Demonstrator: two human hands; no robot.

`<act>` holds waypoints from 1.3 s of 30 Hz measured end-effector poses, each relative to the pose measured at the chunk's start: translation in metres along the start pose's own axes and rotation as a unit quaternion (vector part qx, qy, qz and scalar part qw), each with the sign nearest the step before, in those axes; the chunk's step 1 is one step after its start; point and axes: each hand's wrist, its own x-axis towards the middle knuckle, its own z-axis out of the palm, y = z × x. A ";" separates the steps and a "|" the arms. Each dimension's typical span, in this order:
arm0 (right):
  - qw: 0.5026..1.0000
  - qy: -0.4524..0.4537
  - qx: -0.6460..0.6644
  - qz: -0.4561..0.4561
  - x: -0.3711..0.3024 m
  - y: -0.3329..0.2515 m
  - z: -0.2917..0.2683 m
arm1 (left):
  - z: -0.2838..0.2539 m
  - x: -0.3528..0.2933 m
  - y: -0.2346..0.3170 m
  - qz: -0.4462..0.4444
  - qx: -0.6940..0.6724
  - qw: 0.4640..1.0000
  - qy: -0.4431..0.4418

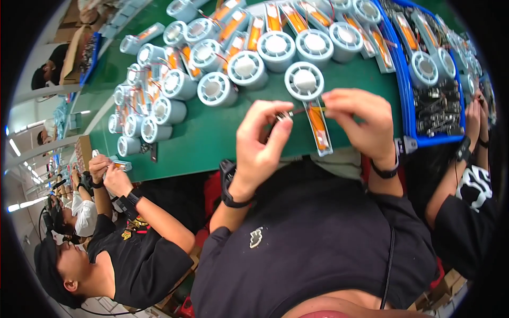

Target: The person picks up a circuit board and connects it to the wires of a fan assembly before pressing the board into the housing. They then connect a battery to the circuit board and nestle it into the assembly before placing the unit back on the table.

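My left hand (pixel 261 142) is closed in a pinch on a small dark-and-silver part (pixel 284 115), mostly covered by the fingers. A thin dark wire runs from this part toward my right hand (pixel 366 122), which pinches something slim and yellowish that I cannot make out. Between the hands lies a light-blue device with a round slotted head (pixel 304 81). Its narrow open handle (pixel 319 130) points toward me and shows an orange-wrapped battery inside. My right fingertips hover just above the top of this handle, beside the head.
Many similar light-blue devices (pixel 275 50) crowd the green table (pixel 191 143) beyond and to the left. A blue bin (pixel 405 106) at right holds small black parts (pixel 437 114) and more devices. Co-workers' hands (pixel 114 175) work at left, and another person's arm (pixel 450 175) is at right.
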 end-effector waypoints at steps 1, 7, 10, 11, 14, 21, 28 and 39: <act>1.000 0.009 0.008 -0.015 0.002 -0.005 0.000 | 0.000 -0.004 0.006 -0.012 0.014 1.000 0.004; 0.963 0.025 0.206 0.170 -0.017 -0.016 0.019 | 0.009 -0.008 0.001 0.020 -0.023 0.999 -0.011; 0.940 0.060 0.231 0.245 -0.018 -0.024 0.023 | 0.011 -0.013 0.004 0.030 -0.021 0.999 -0.025; 0.949 0.051 0.210 0.230 -0.021 -0.025 0.027 | 0.015 -0.016 0.002 0.027 -0.028 0.999 -0.018; 0.960 0.043 0.165 0.224 -0.022 -0.023 0.033 | 0.017 -0.010 0.002 0.003 -0.047 0.999 -0.022; 0.985 0.021 0.035 0.167 0.013 -0.023 0.031 | 0.007 0.016 0.005 0.033 -0.004 0.999 -0.023; 0.990 0.036 0.050 0.125 0.005 -0.007 0.026 | 0.015 0.026 -0.009 0.018 -0.023 0.998 -0.054; 0.996 0.007 -0.031 0.086 -0.006 -0.011 0.032 | 0.020 0.010 -0.011 0.181 0.041 0.982 0.032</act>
